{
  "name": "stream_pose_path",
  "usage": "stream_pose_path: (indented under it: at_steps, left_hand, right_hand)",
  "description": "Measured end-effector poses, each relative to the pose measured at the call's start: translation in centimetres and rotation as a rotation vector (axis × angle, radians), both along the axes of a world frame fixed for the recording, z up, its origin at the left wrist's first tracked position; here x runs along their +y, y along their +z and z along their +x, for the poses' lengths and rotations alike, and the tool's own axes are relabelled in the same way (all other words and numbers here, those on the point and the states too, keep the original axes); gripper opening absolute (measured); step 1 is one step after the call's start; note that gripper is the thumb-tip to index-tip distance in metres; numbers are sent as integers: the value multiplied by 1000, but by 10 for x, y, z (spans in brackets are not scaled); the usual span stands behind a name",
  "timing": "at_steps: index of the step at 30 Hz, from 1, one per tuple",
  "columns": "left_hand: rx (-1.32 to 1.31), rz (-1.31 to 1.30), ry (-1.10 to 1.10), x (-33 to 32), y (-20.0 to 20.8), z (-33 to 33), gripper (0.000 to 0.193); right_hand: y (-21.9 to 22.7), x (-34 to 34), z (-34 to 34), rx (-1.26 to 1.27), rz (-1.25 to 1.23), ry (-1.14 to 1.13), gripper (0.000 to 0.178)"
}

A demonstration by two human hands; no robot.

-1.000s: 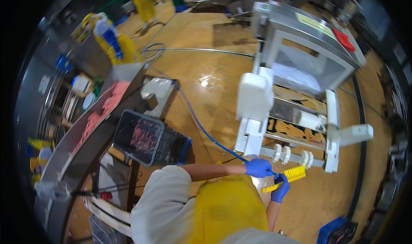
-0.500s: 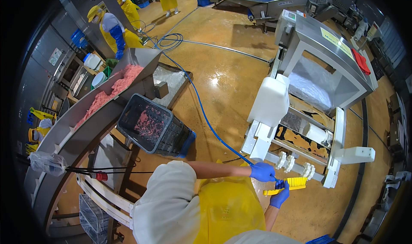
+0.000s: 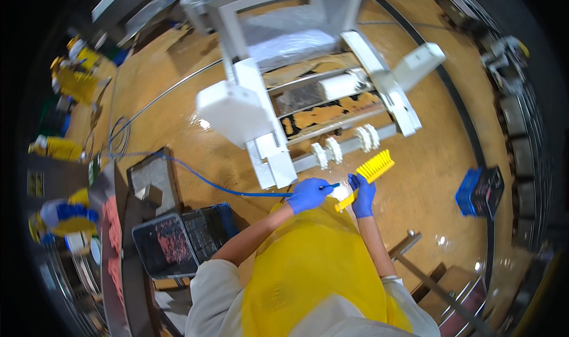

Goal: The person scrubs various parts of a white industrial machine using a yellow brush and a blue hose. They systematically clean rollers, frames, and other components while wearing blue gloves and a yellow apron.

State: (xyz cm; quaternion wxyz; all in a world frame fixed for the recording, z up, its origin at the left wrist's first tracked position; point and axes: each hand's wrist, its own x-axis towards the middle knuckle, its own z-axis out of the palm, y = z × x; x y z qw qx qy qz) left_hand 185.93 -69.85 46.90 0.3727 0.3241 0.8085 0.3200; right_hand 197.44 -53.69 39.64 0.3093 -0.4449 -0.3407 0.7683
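Observation:
Blue-gloved, my left hand (image 3: pixel 307 196) is closed round a blue hose (image 3: pixel 255 194) close to its end, which points toward my other hand. My right hand (image 3: pixel 363 201), gloved in blue too, grips a yellow brush (image 3: pixel 374 167) by the handle, its bristles facing up and away from me. Just beyond the brush, white toothed wheels (image 3: pixel 366 138) sit on a metal shaft at the near end of a conveyor frame (image 3: pixel 274 166). Between the frame's sides are a white roller (image 3: pixel 339 87) and crossbars over tan, dark-patched surfaces. Neither hand touches the frame.
Left of me stands a dark crate (image 3: pixel 195 247) with pink meat bits in it, beside a metal trough of ground meat (image 3: pixel 111 218). The hose runs across the floor to a coil. A blue-and-black crate (image 3: pixel 479 192) is at right. People in yellow aprons (image 3: pixel 74 85) stand far left.
My view has turned right, so the conveyor frame now lies straight ahead and the meat trough at the left edge. My hands have drawn slightly apart, still holding hose and brush.

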Motion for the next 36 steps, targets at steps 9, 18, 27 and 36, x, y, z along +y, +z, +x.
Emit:
stream_pose_path:
  at_steps: [9, 18, 27, 36]
  left_hand:
    - [-58, -29, -6, 7, 14, 4, 28]
    - [-41, 25, -23, 10, -5, 6, 31]
    - [-62, 18, 52, 13, 9, 1, 29]
    - [-18, 155, 300, 3, 32, -36, 27]
  right_hand:
    - [6, -5, 7, -64, -24, -68, 23]
    - [12, -8, 4, -90, -29, -58, 26]
    - [11, -2, 3, -99, -53, 34, 28]
    - [88, 3, -73, -476, 814, 568, 73]
